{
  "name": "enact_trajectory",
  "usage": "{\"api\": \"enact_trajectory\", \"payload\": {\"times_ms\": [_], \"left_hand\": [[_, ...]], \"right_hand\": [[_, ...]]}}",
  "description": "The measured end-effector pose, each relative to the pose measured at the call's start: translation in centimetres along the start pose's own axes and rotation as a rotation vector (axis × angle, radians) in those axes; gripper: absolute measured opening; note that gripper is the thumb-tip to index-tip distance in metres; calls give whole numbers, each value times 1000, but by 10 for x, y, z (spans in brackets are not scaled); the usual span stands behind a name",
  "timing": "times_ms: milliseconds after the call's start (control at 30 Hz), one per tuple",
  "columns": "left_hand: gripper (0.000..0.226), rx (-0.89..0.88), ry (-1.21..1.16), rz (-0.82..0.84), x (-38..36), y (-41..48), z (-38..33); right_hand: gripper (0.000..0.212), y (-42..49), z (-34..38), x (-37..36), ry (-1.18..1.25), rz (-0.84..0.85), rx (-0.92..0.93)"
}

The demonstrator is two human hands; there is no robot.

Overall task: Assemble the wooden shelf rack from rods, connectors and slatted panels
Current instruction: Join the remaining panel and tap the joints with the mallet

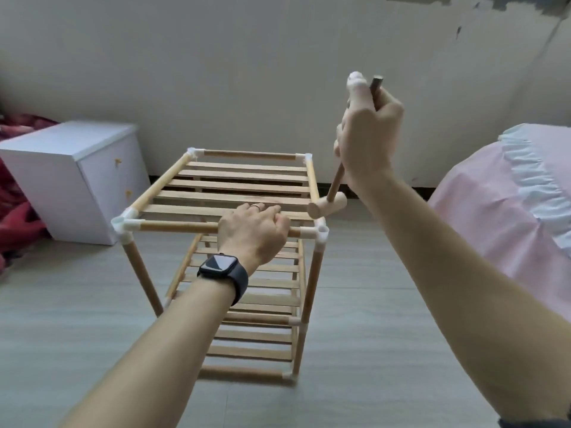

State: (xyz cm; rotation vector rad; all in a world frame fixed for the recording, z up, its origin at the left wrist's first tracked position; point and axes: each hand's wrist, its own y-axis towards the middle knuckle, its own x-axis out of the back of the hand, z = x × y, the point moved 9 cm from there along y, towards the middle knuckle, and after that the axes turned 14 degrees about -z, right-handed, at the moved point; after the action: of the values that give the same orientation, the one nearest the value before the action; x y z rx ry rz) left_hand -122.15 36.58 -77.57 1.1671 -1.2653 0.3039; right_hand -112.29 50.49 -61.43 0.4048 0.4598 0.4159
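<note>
The wooden shelf rack (pixel 247 180) stands upright on the floor, with slatted panels at the top, the middle (pixel 265 281) and the bottom. White connectors join its rods at the corners. My left hand (pixel 253 230), with a dark watch on the wrist, is closed around the front top rod (pixel 173 226). My right hand (pixel 367 143) is raised above the rack's right side and grips the handle of a small wooden mallet. The mallet head (pixel 327 206) hangs just above the front right connector (pixel 321 233). A white piece (pixel 355 80) shows at my right fingertips.
A white cabinet (pixel 71 180) stands on the floor left of the rack, with red cloth (pixel 15 211) beside it. A bed with a pink cover and white frill (pixel 509 205) is close on the right. A pale wall runs behind the rack.
</note>
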Motion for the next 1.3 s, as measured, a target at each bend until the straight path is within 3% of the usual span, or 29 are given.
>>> {"api": "enact_trajectory", "payload": {"times_ms": [133,300,400,500,567,633,733,800,867,1033,1133,1233,1300], "left_hand": [[65,-22,22,-18,-4,-1,0],[55,-32,7,-36,-2,0,0],[56,-68,-169,-108,15,-4,-5],[68,-275,-373,-204,48,-18,-24],[59,-467,-310,-285,65,-29,-42],[46,-492,-307,-344,76,-27,-43],[41,-358,-302,-381,86,-14,-22],[42,-342,-267,-401,86,-12,-15],[41,-328,-304,-410,83,-15,-15],[43,-345,-345,-395,65,-25,-37],[54,-291,-359,-455,59,-34,-46],[51,-65,-229,-274,25,-34,-29],[49,-63,-86,-178,7,-36,-21]], "right_hand": [[48,-4,-2,0,24,-22,82],[48,-26,-36,7,-38,36,0],[45,-23,-29,25,34,-13,-49],[49,-27,-35,48,241,-86,-237],[50,-30,-35,57,355,-112,-341],[52,-33,-35,72,215,-83,-333],[47,-42,-49,100,-160,148,-339],[34,-59,-66,113,-124,311,-532],[26,-68,-79,130,-116,325,-646],[37,-94,-104,152,-417,462,-758],[42,-95,-90,161,-676,488,-503],[32,-81,-51,170,-865,418,-3],[26,-77,-35,175,-885,413,168]]}}
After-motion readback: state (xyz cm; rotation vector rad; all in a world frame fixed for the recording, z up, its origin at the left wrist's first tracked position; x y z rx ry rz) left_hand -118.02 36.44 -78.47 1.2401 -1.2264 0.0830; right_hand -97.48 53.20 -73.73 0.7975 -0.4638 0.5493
